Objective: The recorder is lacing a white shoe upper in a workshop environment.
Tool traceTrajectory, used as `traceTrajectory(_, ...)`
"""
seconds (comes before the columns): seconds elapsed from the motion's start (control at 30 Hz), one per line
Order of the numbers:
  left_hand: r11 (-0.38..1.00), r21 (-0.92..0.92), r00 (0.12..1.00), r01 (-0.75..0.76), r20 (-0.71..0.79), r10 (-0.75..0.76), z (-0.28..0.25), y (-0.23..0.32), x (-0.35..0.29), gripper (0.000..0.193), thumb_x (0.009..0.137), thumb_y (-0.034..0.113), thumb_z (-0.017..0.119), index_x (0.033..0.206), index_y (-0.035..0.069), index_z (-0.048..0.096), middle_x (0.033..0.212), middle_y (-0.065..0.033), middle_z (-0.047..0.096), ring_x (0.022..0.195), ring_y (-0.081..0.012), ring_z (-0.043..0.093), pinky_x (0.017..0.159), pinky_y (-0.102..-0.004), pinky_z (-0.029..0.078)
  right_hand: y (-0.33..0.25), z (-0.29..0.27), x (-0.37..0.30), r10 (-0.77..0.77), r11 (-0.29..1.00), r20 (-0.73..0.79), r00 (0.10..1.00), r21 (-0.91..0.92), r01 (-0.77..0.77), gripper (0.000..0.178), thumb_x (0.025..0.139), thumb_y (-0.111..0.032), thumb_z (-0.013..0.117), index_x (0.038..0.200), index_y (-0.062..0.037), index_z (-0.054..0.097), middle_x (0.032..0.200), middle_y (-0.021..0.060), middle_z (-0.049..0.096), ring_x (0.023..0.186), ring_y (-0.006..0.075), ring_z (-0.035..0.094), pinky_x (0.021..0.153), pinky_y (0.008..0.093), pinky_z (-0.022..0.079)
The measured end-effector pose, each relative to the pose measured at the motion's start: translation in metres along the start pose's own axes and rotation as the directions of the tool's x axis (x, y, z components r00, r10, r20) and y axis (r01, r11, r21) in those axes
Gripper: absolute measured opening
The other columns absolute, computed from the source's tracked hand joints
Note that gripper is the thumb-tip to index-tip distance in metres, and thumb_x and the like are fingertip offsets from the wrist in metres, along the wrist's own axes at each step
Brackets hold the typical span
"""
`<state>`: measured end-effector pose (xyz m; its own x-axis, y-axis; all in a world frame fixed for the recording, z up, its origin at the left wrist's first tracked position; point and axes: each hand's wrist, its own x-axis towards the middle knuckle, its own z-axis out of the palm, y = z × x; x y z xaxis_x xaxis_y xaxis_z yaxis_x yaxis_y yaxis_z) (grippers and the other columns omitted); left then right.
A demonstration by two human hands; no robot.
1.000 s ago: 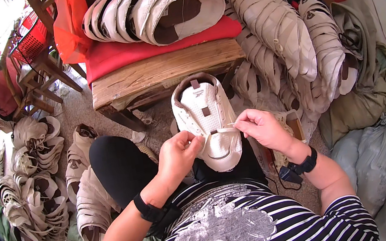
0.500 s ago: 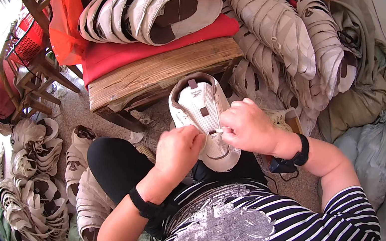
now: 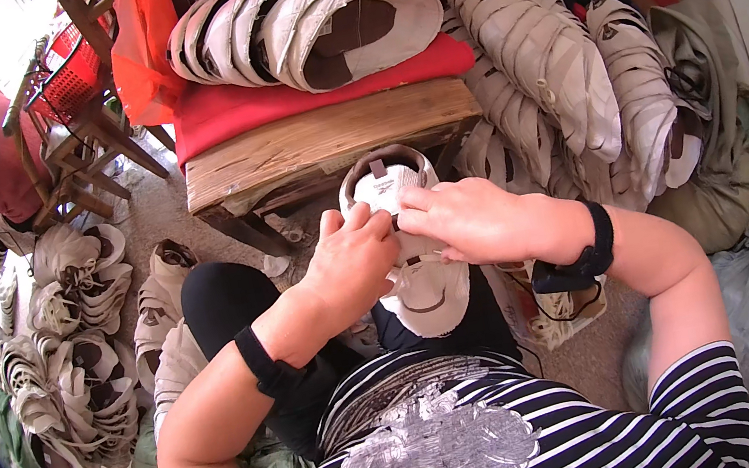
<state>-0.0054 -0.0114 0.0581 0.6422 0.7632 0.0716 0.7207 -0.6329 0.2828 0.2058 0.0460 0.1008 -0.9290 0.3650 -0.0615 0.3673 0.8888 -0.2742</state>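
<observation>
Shoe upper (image 3: 423, 290) under both hands: off-white, brown trim. Beyond hands, cushion (image 3: 304, 98) red on brown wooden bench (image 3: 321, 144).

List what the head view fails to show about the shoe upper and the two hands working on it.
- Middle of the white shoe upper: covered by the left hand and right hand.
- Fingertips of both hands: tucked against the upper, so what they pinch is hidden.
- Any thread or needle: too small to tell.
- Underside of the upper: faces away from the camera.
</observation>
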Motion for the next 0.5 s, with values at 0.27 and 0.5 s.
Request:
traceTrajectory(0.27,0.995,-0.087,0.994,0.039,-0.097,-0.047,0.004,0.000,-0.002,0.017,0.067,0.022,0.074,0.078,0.011,0.067,0.085,0.0007,0.060,0.101,-0.0223,0.049,0.089,-0.0410,0.034,0.014,0.008,-0.005,-0.048,0.999,-0.019,0.999,-0.003,0.048,0.031,0.068,-0.011,0.073,0.092,-0.0038,0.056,0.102,0.0153,0.052,0.084,0.0330,0.063,0.068,0.0433,0.053)
traceTrajectory(0.5,0.975,-0.185,0.963,0.126,-0.214,-0.165,0.008,-0.001,0.000,0.012,0.073,0.020,0.067,0.065,0.011,0.065,0.073,0.0002,0.060,0.089,-0.0227,0.053,0.081,-0.0412,0.036,0.017,0.018,-0.012,-0.075,0.996,-0.157,0.985,0.027,0.081,0.031,0.070,-0.015,0.075,0.090,-0.0040,0.054,0.102,0.0114,0.051,0.090,0.0316,0.060,0.072,0.0419,0.051)
